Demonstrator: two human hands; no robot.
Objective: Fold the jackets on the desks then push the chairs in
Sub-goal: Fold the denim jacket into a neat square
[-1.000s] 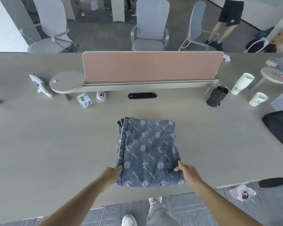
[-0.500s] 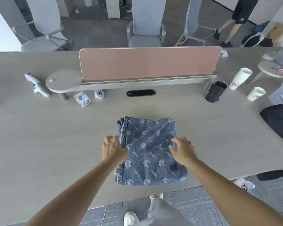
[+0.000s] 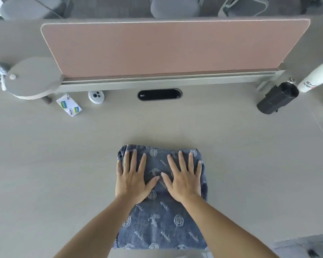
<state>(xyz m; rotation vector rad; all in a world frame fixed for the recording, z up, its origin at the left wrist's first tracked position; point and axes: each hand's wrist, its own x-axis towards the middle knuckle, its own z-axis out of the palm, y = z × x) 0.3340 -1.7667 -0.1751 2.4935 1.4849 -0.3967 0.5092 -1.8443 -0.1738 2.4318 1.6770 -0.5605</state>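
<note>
Now both our hands have left the near edge of the folded jacket [image 3: 160, 224], lower centre of the frame: left hand [image 3: 132, 180] and right hand [image 3: 183, 180] lie flat, fingers spread, pressing its far half onto the desk [image 3: 63, 164]. We judge this fold finished; pushing in the chairs [image 3: 173, 7] remains.

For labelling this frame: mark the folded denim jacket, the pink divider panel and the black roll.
folded denim jacket [image 3: 160, 226], head view, patterned cloth near its front edge.
pink divider panel [image 3: 175, 49], head view, middle of its face.
black roll [image 3: 277, 99], head view, middle of its side.
</note>
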